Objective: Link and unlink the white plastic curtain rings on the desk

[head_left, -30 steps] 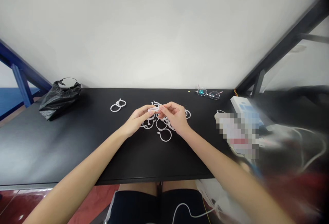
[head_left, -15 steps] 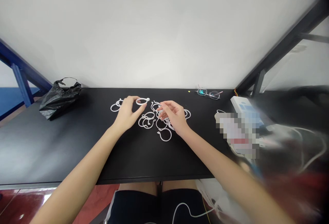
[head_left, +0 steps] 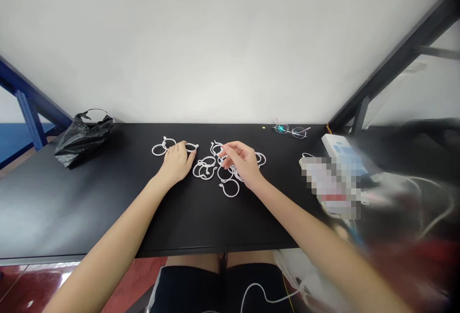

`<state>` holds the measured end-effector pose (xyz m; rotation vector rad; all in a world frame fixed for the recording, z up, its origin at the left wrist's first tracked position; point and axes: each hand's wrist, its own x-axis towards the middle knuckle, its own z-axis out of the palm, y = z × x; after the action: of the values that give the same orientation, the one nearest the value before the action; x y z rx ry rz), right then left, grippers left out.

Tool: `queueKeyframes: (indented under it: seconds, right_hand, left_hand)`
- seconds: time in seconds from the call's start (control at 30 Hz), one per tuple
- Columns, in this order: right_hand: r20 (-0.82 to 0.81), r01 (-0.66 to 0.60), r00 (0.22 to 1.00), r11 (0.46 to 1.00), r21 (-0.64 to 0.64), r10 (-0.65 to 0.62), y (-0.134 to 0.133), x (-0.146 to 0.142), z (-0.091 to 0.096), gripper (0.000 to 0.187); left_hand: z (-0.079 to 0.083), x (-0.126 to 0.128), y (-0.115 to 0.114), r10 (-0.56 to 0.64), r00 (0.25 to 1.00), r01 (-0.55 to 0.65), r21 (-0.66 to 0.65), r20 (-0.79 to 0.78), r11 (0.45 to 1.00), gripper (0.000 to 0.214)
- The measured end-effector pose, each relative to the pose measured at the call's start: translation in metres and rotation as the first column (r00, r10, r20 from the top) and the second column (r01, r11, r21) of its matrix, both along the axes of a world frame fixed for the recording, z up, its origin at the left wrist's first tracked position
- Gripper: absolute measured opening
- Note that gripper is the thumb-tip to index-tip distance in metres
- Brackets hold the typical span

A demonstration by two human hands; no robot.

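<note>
A loose pile of white plastic rings (head_left: 215,167) lies on the black table (head_left: 108,193). My left hand (head_left: 175,163) lies low on the table left of the pile. Its fingertips are closed on one white ring (head_left: 191,147), which touches the tabletop next to two separate rings (head_left: 162,148). My right hand (head_left: 243,162) hovers over the right side of the pile. Its fingers are curled, with thumb and forefinger pinched near a ring at the pile's top (head_left: 217,148). What they hold, if anything, is hidden.
A crumpled black plastic bag (head_left: 83,135) sits at the far left of the table. Eyeglasses (head_left: 291,131) lie by the back wall. A white device (head_left: 339,152) and cables (head_left: 427,207) crowd the right end. A white cable (head_left: 266,298) runs across my lap.
My left hand took a ring away from my right hand, carried it left and lowered it onto the table beside the two separate rings. My right hand stayed over the pile.
</note>
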<state>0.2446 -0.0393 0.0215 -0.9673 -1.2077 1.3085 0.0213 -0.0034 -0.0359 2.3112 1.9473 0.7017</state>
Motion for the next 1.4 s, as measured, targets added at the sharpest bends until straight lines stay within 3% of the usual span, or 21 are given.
queueKeyframes:
  seconds: [0.3, 0.67, 0.73, 0.83, 1.03, 1.4]
  right_hand:
    - [-0.002, -0.01, 1.0, 1.0, -0.003, 0.01, 0.0, 0.001, 0.0, 0.03]
    - [-0.005, -0.017, 1.0, 1.0, -0.004, 0.017, 0.001, -0.001, -0.002, 0.03]
    - [-0.004, -0.018, 1.0, 1.0, -0.002, 0.018, 0.001, 0.0, -0.002, 0.03]
    - [-0.002, -0.017, 1.0, 1.0, 0.001, 0.017, 0.001, 0.0, -0.002, 0.031]
    - [0.001, -0.011, 1.0, 1.0, 0.004, 0.011, 0.001, 0.0, -0.001, 0.031]
    - [-0.005, -0.028, 1.0, 1.0, 0.013, 0.028, 0.001, -0.001, -0.003, 0.028]
  left_hand:
    - [0.006, 0.001, -0.003, 0.038, 0.998, -0.039, -0.024, -0.044, 0.999, 0.047]
    - [0.005, 0.003, -0.005, -0.005, 0.999, 0.005, -0.005, -0.038, 1.0, 0.049]
    - [0.013, 0.008, -0.008, -0.059, 0.998, 0.059, 0.016, 0.037, 0.998, 0.051]
    - [0.027, 0.02, -0.017, -0.244, 0.947, 0.245, 0.018, 0.209, 0.969, 0.05]
    - [0.031, 0.034, -0.028, -0.482, 0.819, 0.531, -0.093, 0.312, 0.842, 0.044]
    - [0.03, 0.036, -0.026, -0.456, 0.801, 0.509, -0.042, 0.388, 0.859, 0.036]
